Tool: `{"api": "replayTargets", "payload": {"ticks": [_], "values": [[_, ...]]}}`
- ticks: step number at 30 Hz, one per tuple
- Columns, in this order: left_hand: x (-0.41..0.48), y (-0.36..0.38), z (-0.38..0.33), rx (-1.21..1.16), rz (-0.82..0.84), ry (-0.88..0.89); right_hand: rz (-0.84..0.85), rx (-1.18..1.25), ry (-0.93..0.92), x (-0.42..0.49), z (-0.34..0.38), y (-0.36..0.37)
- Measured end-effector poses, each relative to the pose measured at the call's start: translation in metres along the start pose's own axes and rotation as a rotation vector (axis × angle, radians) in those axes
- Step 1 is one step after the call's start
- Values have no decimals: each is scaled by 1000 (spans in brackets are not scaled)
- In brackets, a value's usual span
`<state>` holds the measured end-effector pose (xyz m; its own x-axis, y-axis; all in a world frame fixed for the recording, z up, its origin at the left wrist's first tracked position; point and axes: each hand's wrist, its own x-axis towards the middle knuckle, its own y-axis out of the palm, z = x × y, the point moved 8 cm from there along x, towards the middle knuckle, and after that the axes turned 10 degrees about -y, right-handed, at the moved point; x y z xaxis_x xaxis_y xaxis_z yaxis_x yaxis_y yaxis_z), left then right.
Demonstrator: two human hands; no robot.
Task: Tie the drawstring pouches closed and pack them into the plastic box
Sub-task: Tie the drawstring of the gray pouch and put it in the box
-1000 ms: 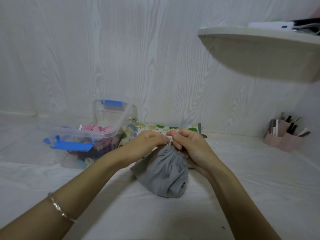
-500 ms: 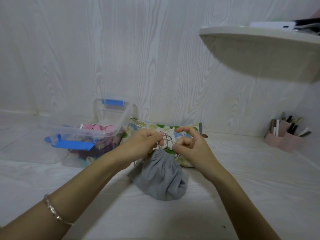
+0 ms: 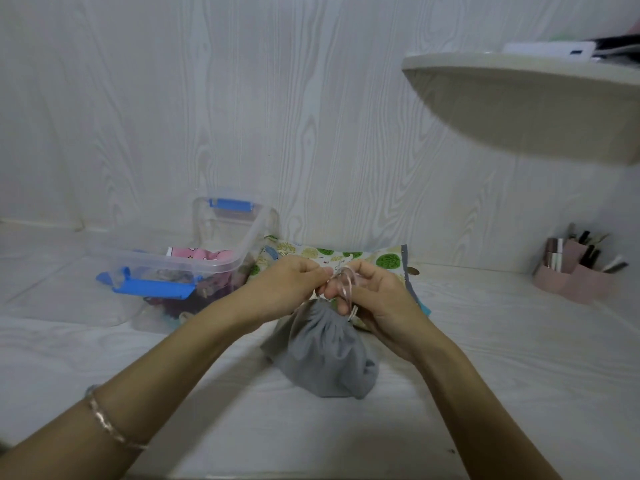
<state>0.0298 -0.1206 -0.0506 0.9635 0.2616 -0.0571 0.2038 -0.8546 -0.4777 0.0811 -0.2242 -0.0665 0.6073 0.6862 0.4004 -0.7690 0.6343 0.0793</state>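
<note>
head view. the grey pouch (image 3: pixel 322 348) sits upright on the white surface (image 3: pixel 519 358), near centre, with its neck gathered shut. both hands work directly above that neck. the left hand (image 3: pixel 287 289) pinches the drawstring (image 3: pixel 346 284) on the left side of the neck. the right hand (image 3: pixel 377 299) grips the same cord on the right side, with a loop of it standing over its curled fingers.

change: one second ago the hands were pressed together on the neck. half a second ago they had drawn apart with a cord loop open between them. now they have closed in again and the loop rides on the right fingers. judgement: the knot is being formed but is not yet pulled tight, so this pouch is not ready to pack.

the plastic box (image 3: pixel 194 266) stands open to the far left of the hands, well apart from the grey pouch, with coloured fabric already inside. a leaf-print pouch (image 3: pixel 384 259) lies flat just beyond the hands, against the wall.
</note>
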Motion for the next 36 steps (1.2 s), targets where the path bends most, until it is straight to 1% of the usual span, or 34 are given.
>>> {"api": "replayTargets", "payload": {"ticks": [1,3,5,6,9,12,13,14,16,17,18,19,21,23,25,27,29,31,32,33,34,36], "values": [[0,0,-1,12,-9,14,-2,28,9,-1,0,0],[-1,-2,-3,32,-17,47,-7,6,10,0,-2,-2],[-1,-5,-3,39,-23,72,-74,-28,-31,3,-2,-6],[-1,-6,-3,44,-27,83,-143,14,-41,3,-2,-11],[-2,-9,-1,65,-57,116,-381,375,15,3,-13,-25],[-2,-17,4,65,-144,123,-524,692,111,-5,-25,-29],[-2,-17,5,-36,-133,123,-559,742,137,-9,-30,-29],[0,-14,7,-219,-79,106,-580,759,168,-11,-34,-28],[4,3,8,-709,135,34,-581,767,235,-14,-44,-21],[4,11,8,-905,220,8,-577,776,254,-15,-47,-18],[5,15,9,-1013,245,-14,-587,799,249,-15,-48,-17],[7,15,11,-1063,227,-34,-612,828,226,-14,-48,-20],[12,8,18,-1109,161,-53,-661,877,178,-17,-46,-27],[13,4,25,-1132,130,-77,-663,853,168,-21,-46,-33],[11,5,27,-1051,127,-77,-598,695,218,-26,-48,-37],[5,6,20,-879,129,-32,-472,417,303,-30,-47,-35],[-2,0,8,-519,70,45,-273,74,370,-29,-40,-29],[-5,-10,-8,-100,-49,148,-72,-238,411,-28,-31,-18],[-3,-14,-15,92,-118,207,1,-307,422,-27,-27,-12],[-1,-17,-23,267,-185,262,48,-302,434,-28,-26,-5],[2,-17,-30,414,-245,314,80,-239,442,-28,-25,1],[11,-11,-36,597,-306,374,119,-150,419,-28,-23,10]]}}
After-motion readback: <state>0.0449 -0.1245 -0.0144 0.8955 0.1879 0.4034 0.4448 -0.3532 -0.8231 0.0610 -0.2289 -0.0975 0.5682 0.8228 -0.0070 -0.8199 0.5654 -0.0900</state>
